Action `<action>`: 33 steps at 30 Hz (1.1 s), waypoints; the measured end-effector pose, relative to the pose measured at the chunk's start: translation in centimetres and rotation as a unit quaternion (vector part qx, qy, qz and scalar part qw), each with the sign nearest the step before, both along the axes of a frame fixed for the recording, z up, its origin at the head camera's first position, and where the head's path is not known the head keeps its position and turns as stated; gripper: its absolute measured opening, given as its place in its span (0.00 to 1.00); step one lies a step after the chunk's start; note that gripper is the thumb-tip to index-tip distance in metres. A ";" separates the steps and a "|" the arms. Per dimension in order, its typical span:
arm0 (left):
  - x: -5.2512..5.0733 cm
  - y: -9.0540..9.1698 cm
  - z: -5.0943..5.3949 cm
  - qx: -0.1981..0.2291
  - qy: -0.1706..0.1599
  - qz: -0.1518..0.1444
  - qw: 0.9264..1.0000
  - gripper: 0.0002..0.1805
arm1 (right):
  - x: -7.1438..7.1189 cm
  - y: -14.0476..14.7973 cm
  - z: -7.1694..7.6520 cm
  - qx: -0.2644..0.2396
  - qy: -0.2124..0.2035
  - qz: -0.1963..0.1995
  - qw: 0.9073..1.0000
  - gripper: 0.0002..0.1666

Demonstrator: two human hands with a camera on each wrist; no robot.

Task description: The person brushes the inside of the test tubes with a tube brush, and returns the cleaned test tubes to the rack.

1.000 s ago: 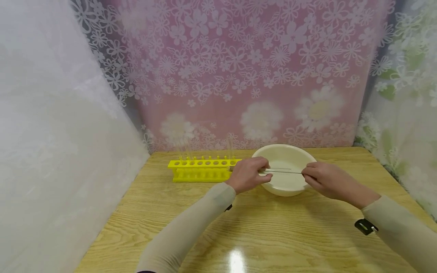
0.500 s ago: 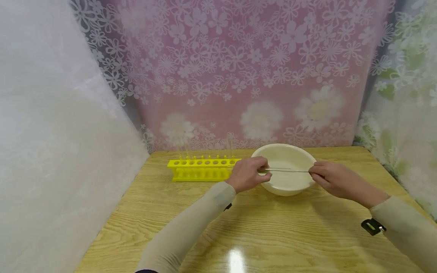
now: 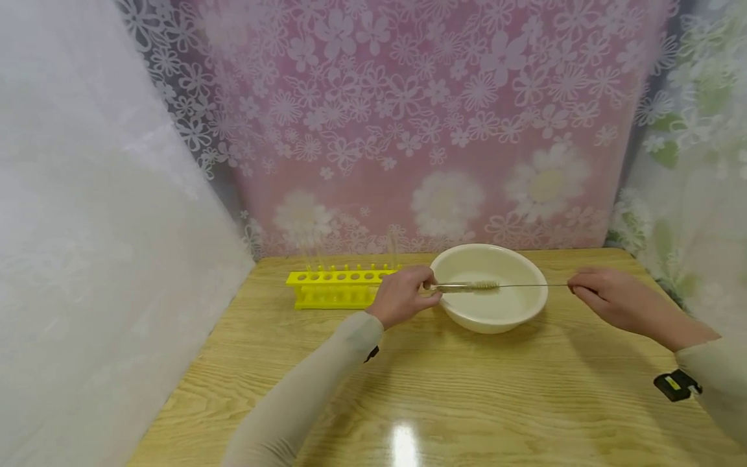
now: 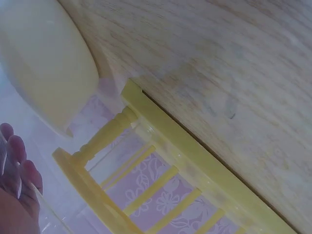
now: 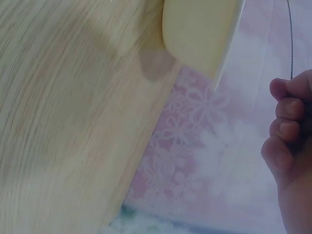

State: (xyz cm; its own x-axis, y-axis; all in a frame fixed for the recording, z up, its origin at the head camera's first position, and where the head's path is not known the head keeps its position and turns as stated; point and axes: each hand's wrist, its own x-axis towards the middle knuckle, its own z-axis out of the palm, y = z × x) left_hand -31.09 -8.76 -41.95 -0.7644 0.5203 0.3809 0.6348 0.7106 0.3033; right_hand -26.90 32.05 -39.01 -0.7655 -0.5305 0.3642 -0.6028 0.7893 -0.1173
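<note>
Over the cream bowl, my left hand grips a clear glass test tube, which lies level and points right. A test tube brush lines up with the tube's mouth. Its pale bristles show at the mouth, and whether some are still inside I cannot tell. My right hand, to the right of the bowl, holds the end of the brush's thin twisted wire. In the right wrist view, the fingers curl round that wire handle. Only part of the left hand appears in the left wrist view.
Behind and left of the left hand stands a yellow test tube rack, with a few clear tubes upright near its ends. The wooden table lies beneath. A pink flowered sheet hangs close behind, with pale sheets on both sides.
My right hand has moved right, drawing the brush out so its bristles now show at the tube's mouth. The left hand has shifted slightly left with the tube.
</note>
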 end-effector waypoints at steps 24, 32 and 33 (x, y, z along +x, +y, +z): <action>0.2 1.3 0.4 0.006 0.007 -0.016 1.000 0.06 | -0.3 -0.7 0.1 -0.006 0.028 -0.004 1.000 0.11; 0.1 1.9 0.2 0.000 0.007 -0.022 1.000 0.06 | -1.0 -3.2 -0.2 -0.018 0.017 0.018 1.000 0.10; 0.1 2.0 0.2 0.001 0.007 -0.023 1.000 0.06 | -1.1 -3.6 -0.2 -0.018 0.010 0.017 1.000 0.11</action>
